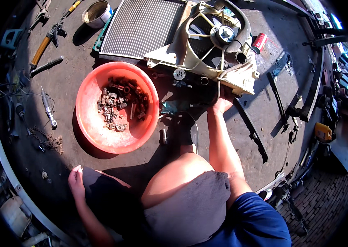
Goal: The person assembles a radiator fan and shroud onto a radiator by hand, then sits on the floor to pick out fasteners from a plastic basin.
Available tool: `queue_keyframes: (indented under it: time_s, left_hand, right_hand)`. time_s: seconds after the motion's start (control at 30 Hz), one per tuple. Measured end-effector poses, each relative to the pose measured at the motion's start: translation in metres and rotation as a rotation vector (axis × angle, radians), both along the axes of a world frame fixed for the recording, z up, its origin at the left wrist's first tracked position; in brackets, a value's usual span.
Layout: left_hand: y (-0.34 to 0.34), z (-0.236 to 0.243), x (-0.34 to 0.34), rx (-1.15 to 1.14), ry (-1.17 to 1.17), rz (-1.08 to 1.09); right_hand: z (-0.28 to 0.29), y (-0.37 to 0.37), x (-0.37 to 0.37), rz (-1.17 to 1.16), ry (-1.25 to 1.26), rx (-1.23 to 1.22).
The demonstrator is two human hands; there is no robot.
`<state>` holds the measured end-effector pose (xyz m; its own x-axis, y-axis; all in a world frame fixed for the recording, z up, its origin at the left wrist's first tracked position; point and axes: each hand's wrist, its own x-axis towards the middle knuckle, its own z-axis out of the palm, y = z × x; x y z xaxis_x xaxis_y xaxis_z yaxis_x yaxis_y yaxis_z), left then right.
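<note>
My right hand is at the lower corner of a cream plastic fan shroud, seemingly gripping its edge; the fingertips are hidden beneath it. A dark fan with a round hub sits inside the shroud, and a thick black hose curves around it. Attached on the left is a finned metal radiator. Beside my left knee rests my left hand, its fingers loosely bent and holding nothing. Between the radiator and my legs stands a red plastic bowl with many dirty bolts, nuts and sockets.
A ratchet and a wooden-handled hammer lie to the left. At the back is a round tub. A red can lies beyond the shroud; dark metal strips lie right of my arm. A yellow container stands farther right.
</note>
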<state>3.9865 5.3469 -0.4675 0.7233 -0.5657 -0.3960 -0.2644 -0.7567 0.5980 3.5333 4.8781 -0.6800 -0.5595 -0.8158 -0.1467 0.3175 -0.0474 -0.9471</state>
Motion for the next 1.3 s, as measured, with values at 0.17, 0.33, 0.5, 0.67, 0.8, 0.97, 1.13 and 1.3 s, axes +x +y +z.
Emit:
queue_keyframes:
  time_s: [0.17, 0.33, 0.5, 0.67, 0.8, 0.97, 1.13, 1.3]
  left_hand:
    - [-0.010, 0.004, -0.010, 0.050, -0.056, -0.011]
    - [0.003, 0.003, -0.008, 0.034, -0.040, 0.030]
    - [-0.027, 0.012, -0.012, 0.077, -0.078, -0.012]
    - [-0.028, 0.016, -0.012, 0.082, -0.071, 0.010]
    - [-0.023, 0.017, -0.014, 0.066, -0.079, 0.028]
    - [-0.028, 0.013, -0.014, 0.059, -0.037, 0.058]
    - [-0.038, 0.014, -0.016, 0.029, 0.010, 0.069]
    - [-0.058, 0.010, -0.016, -0.024, -0.052, -0.072]
  right_hand:
    - [-0.003, -0.003, -0.007, -0.022, 0.045, -0.016]
    - [-0.028, -0.002, -0.006, -0.010, 0.127, 0.003]
    - [-0.042, -0.003, -0.035, 0.002, 0.256, 0.021]
    - [-0.055, -0.003, -0.044, 0.065, 0.563, 0.151]
    - [-0.046, -0.008, -0.036, 0.078, 0.484, 0.162]
    - [-0.041, -0.008, -0.043, 0.092, 0.481, 0.186]
    - [-0.035, -0.005, -0.044, 0.113, 0.480, 0.210]
    - [-0.036, -0.006, -0.042, 0.134, 0.493, 0.213]
